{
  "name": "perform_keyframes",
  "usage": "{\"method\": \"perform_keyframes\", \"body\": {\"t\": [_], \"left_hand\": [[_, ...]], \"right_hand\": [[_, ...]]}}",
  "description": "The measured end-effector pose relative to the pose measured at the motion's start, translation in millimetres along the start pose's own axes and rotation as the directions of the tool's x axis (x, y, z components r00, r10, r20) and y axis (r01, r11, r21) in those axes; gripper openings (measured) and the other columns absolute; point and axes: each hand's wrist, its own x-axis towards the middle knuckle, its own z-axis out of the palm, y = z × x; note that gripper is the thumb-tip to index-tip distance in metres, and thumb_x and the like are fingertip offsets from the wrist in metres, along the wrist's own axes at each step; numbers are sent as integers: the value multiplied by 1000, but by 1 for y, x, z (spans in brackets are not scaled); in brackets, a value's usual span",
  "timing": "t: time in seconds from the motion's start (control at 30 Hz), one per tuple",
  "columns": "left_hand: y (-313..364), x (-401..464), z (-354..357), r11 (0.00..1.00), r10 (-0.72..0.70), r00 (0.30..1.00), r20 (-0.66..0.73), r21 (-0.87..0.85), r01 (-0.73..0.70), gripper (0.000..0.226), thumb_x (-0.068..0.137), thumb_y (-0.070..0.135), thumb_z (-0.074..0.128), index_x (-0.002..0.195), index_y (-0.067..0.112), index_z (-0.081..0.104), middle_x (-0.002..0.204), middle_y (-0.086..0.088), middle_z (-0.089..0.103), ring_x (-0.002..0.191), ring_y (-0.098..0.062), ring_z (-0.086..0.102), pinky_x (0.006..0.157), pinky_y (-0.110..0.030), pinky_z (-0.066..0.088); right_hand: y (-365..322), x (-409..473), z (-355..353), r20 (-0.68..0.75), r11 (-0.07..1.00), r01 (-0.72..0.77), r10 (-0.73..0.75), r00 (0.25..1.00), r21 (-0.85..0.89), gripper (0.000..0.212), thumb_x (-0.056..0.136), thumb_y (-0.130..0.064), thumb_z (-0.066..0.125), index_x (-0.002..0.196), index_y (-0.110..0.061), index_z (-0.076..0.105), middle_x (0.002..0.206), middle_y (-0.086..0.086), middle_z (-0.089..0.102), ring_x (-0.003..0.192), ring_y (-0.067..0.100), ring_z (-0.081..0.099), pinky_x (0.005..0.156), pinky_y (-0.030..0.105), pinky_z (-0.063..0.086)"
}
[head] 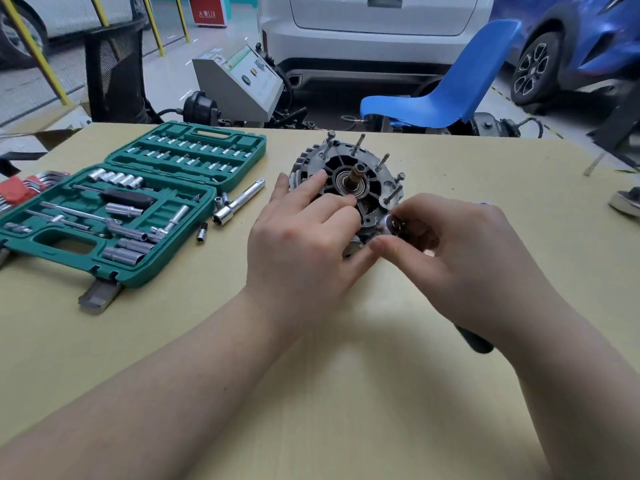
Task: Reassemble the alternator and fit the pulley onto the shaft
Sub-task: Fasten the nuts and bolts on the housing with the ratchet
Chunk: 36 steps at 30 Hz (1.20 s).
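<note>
While left hand (304,230) steadies alternator (349,178); right hand (446,247) grips ratchet (393,226)

A blue chair (446,95) is set behind the tan table (346,393); cars (374,29) are parked on the pale floor (166,67).

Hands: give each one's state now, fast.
Left hand: open, fingers resting on the alternator.
Right hand: gripping the ratchet at its head.

Table (346,393) bears alternator (346,181), socket case (138,202).
</note>
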Motion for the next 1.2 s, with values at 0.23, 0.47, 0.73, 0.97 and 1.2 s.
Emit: {"method": "perform_keyframes", "body": {"t": [0.23,0.47,0.73,0.97,1.2], "left_hand": [[-7,-1,-8,997,-9,998,70,-75,14,37,90,45,87,86,8,80,112,-7,82,126,-39,71,111,-68,49],[-10,-1,-19,908,-206,976,66,-358,216,42,92,39,84,122,11,76,135,-3,61,129,-28,60,113,-39,47],[-10,-3,-19,814,-359,916,177,-421,401,54,93,42,75,138,15,61,145,-7,52,141,-17,49,119,-30,38],[-11,-3,-18,796,-382,905,189,-431,426,47,93,32,73,136,18,61,143,-1,51,141,-14,48,117,-20,34],[-13,-4,-19,769,-394,896,206,-460,444,48,91,24,74,135,29,55,142,9,48,141,-15,48,117,-25,38]], "right_hand": [[20,3,0,-62,843,-176,240,969,509,15,85,-31,70,95,-26,61,75,1,63,54,10,49,50,24,40],[22,19,12,-213,957,-265,285,935,116,51,71,-73,74,82,-26,56,68,-12,64,74,21,63,67,41,53],[23,28,25,-112,927,-375,375,920,22,62,65,-90,57,77,-28,58,77,-11,64,87,23,62,73,41,53],[26,33,30,-46,895,-408,422,905,179,47,71,-75,65,71,-28,63,66,-12,57,70,11,57,58,31,36],[36,27,30,-54,910,-376,390,919,174,44,83,-73,61,75,-29,64,65,-11,56,67,14,53,60,33,36]]}}
